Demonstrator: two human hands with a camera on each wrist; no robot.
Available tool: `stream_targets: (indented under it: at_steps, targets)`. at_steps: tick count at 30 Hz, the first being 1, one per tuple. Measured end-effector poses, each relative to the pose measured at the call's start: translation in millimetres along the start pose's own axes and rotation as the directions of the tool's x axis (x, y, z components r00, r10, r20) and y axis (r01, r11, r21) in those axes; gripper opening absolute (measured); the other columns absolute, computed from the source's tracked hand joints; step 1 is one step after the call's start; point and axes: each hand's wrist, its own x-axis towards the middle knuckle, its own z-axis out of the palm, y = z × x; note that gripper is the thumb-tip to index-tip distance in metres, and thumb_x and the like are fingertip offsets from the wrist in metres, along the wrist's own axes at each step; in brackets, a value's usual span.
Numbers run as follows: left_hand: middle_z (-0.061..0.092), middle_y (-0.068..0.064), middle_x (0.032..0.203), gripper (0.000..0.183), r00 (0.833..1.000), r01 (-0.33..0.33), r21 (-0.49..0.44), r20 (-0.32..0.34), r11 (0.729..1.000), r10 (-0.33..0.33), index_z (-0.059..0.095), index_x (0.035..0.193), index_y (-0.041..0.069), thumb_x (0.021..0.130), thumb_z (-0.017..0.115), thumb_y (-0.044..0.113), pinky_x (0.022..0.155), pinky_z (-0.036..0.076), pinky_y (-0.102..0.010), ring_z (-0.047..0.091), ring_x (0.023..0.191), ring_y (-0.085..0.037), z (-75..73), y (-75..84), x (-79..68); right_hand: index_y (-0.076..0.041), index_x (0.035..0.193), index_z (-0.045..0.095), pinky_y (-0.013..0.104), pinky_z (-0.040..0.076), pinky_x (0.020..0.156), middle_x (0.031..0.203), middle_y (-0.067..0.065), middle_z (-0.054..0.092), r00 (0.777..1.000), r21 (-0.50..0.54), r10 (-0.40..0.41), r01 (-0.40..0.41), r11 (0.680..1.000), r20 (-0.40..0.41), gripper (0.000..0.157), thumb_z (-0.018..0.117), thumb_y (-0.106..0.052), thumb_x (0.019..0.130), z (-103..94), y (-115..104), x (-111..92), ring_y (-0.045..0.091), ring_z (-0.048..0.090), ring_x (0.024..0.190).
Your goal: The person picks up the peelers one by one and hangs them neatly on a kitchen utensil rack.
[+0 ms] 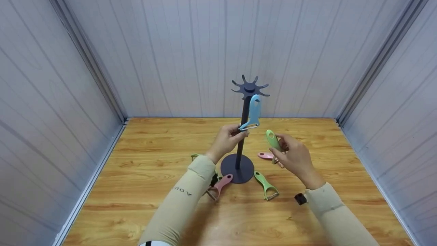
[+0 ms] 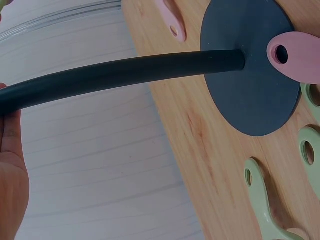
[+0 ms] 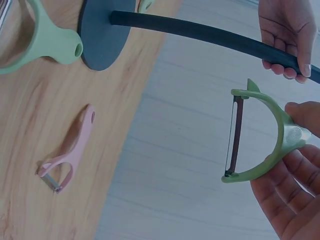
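Note:
A dark stand has an upright pole (image 1: 240, 150), a round base (image 1: 235, 175) and a ring of hooks (image 1: 249, 87) on top. My left hand (image 1: 223, 140) grips the pole below the hooks, thumb and fingers around it. From a front hook hangs a blue peeler (image 1: 255, 110), blade end down, just over that hand. To the right of the pole, my right hand (image 1: 295, 155) pinches a green peeler (image 1: 272, 140) near its head, handle hole pointing up. Its U-shaped head and blade (image 3: 236, 135) show clear of the fingers in the right wrist view.
Around the base lie a green peeler (image 1: 263, 181) at front right, a pink peeler (image 1: 223, 181) at front left and another pink peeler (image 1: 265, 155) behind my right hand. More green peelers (image 2: 258, 197) lie left, partly behind my sleeve. Pale panels (image 1: 170, 61) enclose the wooden table (image 1: 143, 143).

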Motion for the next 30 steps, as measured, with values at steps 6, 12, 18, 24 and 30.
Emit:
stream_targets:
  at_steps: [6,12,18,24,30]
  targets:
    - [0.072,-0.016,0.097,0.018,1.0,0.009,0.0,-0.001,1.0,-0.009,0.071,0.103,-0.006,0.095,0.064,0.009,0.079,0.056,-0.03,0.069,0.09,-0.024,-0.5,0.5,-1.1,-0.003,0.115,0.065,0.037,0.056,0.058,0.077,0.003,0.063,0.997,0.019,-0.044,0.045,0.999,-0.06,0.041,0.082,-0.016,0.08,-5.5,-5,6,0.014,0.065,0.065]
    - [0.072,-0.015,0.093,0.014,1.0,-0.008,0.01,-0.006,1.0,0.009,0.072,0.099,-0.003,0.094,0.064,0.007,0.076,0.056,-0.03,0.068,0.084,-0.02,-0.4,1.3,-1.6,-0.003,0.118,0.065,0.035,0.056,0.061,0.078,0.003,0.065,0.998,0.035,-0.038,0.04,0.999,-0.058,0.042,0.08,-0.019,0.082,-11.8,-12,12,0.013,0.065,0.068]
    - [0.072,-0.015,0.094,0.014,1.0,-0.016,0.007,0.0,1.0,0.016,0.072,0.099,-0.002,0.094,0.064,0.009,0.077,0.056,-0.03,0.069,0.087,-0.027,-0.3,3.2,-1.2,-0.002,0.118,0.065,0.036,0.055,0.06,0.078,0.004,0.066,0.996,0.041,-0.05,0.053,0.998,-0.078,0.042,0.081,-0.018,0.082,-17.3,-18,19,0.014,0.066,0.066]
    - [0.072,-0.016,0.096,0.015,1.0,-0.03,0.017,-0.002,0.999,0.03,0.072,0.1,-0.003,0.094,0.065,0.008,0.079,0.057,-0.031,0.07,0.089,-0.023,1.8,-11.0,3.9,-0.004,0.118,0.064,0.033,0.055,0.06,0.078,0.003,0.066,0.993,0.051,-0.069,0.074,0.996,-0.095,0.043,0.081,-0.018,0.082,-22.3,-23,26,0.012,0.066,0.066]
    - [0.073,-0.014,0.096,0.015,0.999,-0.031,0.006,-0.009,1.0,0.031,0.072,0.101,-0.001,0.095,0.065,0.011,0.079,0.057,-0.033,0.07,0.089,-0.022,4.4,-32.7,10.7,-0.005,0.119,0.064,0.031,0.055,0.062,0.079,0.003,0.066,0.989,0.054,-0.101,0.108,0.993,-0.108,0.042,0.08,-0.017,0.083,-27.9,-27,34,0.011,0.065,0.068]
